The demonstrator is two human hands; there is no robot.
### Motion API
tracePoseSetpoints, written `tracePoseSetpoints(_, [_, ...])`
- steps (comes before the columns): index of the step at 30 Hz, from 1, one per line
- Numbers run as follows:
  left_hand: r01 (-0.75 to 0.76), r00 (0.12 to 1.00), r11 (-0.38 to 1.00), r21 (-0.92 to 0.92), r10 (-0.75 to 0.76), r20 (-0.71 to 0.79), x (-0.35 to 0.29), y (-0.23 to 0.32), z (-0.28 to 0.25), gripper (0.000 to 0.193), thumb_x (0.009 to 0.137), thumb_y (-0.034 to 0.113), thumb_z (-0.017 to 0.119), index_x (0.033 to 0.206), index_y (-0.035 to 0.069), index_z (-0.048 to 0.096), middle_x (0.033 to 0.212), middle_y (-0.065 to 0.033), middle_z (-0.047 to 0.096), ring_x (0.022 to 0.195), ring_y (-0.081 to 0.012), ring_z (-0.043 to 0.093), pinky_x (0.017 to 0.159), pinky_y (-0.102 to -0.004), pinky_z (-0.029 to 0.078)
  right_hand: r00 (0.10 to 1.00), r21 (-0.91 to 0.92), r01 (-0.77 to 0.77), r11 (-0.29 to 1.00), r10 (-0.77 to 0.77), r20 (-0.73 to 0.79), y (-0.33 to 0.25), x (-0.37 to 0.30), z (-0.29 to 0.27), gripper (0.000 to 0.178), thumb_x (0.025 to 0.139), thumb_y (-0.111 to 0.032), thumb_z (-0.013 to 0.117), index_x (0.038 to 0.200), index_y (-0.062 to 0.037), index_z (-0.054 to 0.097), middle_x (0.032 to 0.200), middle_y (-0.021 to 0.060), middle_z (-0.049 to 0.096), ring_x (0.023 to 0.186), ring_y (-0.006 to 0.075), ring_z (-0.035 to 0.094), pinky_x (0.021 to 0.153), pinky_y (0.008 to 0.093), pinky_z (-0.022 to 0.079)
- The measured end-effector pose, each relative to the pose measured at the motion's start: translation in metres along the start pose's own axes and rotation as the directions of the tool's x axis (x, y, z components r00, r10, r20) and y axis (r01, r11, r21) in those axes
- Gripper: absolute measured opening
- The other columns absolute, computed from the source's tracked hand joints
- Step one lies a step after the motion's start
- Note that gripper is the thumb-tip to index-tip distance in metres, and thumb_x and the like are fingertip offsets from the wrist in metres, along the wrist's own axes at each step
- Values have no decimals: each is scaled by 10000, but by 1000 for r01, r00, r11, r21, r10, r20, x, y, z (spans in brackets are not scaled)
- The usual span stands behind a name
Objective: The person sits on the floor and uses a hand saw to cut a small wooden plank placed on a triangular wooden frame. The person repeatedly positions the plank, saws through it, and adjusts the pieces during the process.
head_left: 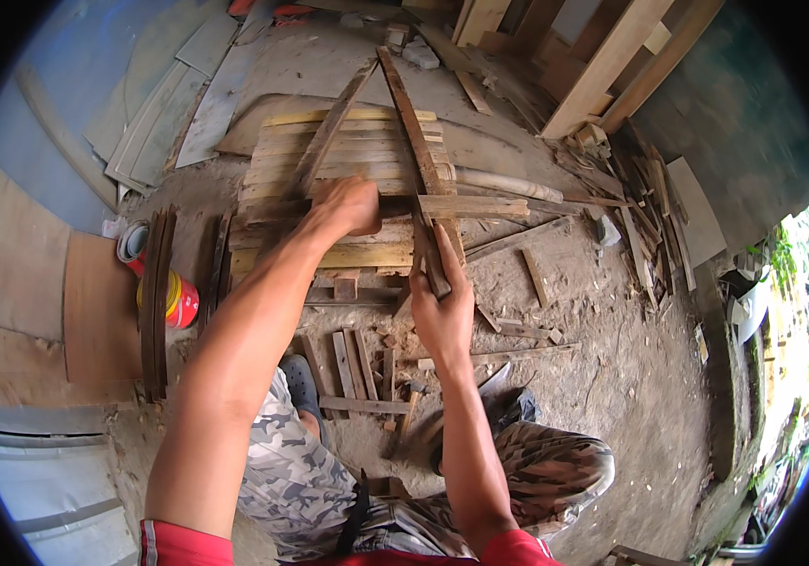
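Brown, rough wood makes a tall, pointed shape: two long beams meet at the top, with a short bar across. They lie over pale, flat slats. The right hand wraps round the right beam's low end. The left hand is a fist at the bar; I can't tell what's inside. Dark planks partly hide a round red tub.

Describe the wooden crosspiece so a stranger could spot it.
Find the slatted platform; over it, two long boards converge. The crosspiece lies sideways across the right board, its pale end jutting right. Unlike the round pole just beyond, it is flat-sided.
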State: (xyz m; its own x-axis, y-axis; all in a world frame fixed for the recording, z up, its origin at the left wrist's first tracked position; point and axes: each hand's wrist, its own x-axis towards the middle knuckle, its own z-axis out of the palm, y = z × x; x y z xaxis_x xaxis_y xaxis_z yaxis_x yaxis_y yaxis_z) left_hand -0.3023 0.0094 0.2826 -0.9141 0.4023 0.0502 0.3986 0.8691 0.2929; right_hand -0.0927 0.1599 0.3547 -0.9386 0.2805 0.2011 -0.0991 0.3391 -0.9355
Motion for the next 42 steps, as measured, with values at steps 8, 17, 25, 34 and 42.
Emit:
tracePoseSetpoints(8, [102,959,993,52,-112,262,-15,67,-68,119,705,-31,586,797,-51,659,854,-237,667,789,-302,678,632,-407,539,983,-10,141,990,-141,-117,70,-26,14,705,893,26,577,1545,-137,365,1219,197,689,1032,173,681,864,301,517])
tracePoseSetpoints(17, [155,926,985,75,-171,335,-15,62,-74,295,737,137,689,922,-91,707,938,-290,688,893,-370,707,766,-430,551,999,68,9,998,-5,-54,18,-26,2,677,915,10,569,1543,-148,370,1327,202,631,1093,187,663,884,319,514])
tracePoseSetpoints(25, [118,932,987,108,-147,331,-26,79,-90,323,746,164,685,975,-61,722,1006,-273,697,947,-354,708,808,-415,555,995,89,7,996,1,-96,17,-30,7,652,922,8,603,1528,-106,390,1253,144,664,1044,168,648,867,292,502])
tracePoseSetpoints(34, [122,926,985,121,-157,343,-19,75,-87,244,720,99,642,899,-37,735,910,-244,711,857,-312,711,795,-402,553,980,54,173,983,-166,-108,82,-47,23,637,967,-103,642,1536,-94,355,1283,238,639,1164,269,653,903,321,507])
tracePoseSetpoints(42, [-15,983,982,186,-19,181,-31,70,-66,108,753,118,694,799,35,745,814,-158,727,774,-257,701,755,-391,553,965,327,-247,912,261,0,-22,-29,-7,641,986,-138,622,1541,-34,320,1480,197,491,1348,240,488,1116,338,375])
